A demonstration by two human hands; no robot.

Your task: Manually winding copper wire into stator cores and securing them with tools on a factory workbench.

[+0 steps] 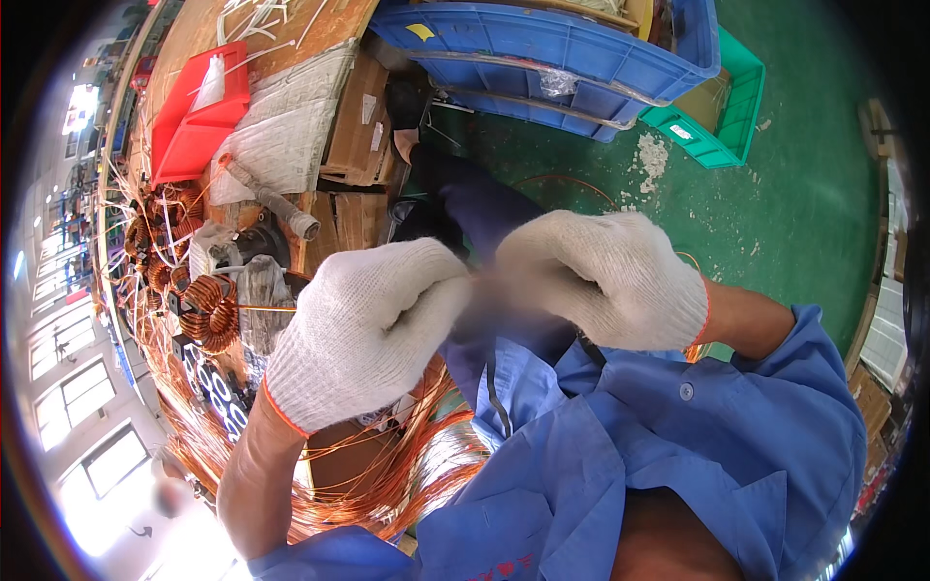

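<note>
My left hand (363, 334) and my right hand (605, 281) are both in white knit gloves, raised in front of my chest and brought close together. Between them there is something small, but this place is blurred in the view, so I cannot say what it is. The fingers of both hands curl inward toward this middle. It looks like each grip is pressed together on the small thing, but I cannot tell it for sure, because the fingertips are hidden in the blur.

Below my left forearm lies a big loose bundle of copper wire (387, 484), with many thin strands that bend across my lap. On the bench (281, 58) at my left stands a toroid coil wound with copper wire (211, 312), and more such coils (160, 237) lie behind it, near a red plastic tray (199, 111). Farther away, on the green floor (775, 213), there are a blue crate (552, 53) and a green crate (722, 121).

I judge that I am working on a wire end between my fingers, maybe twisting or stripping it. The next move, I think, calls for a firm pinch from both sides and a small careful turn, so that the thin wire does not slip or break.
</note>
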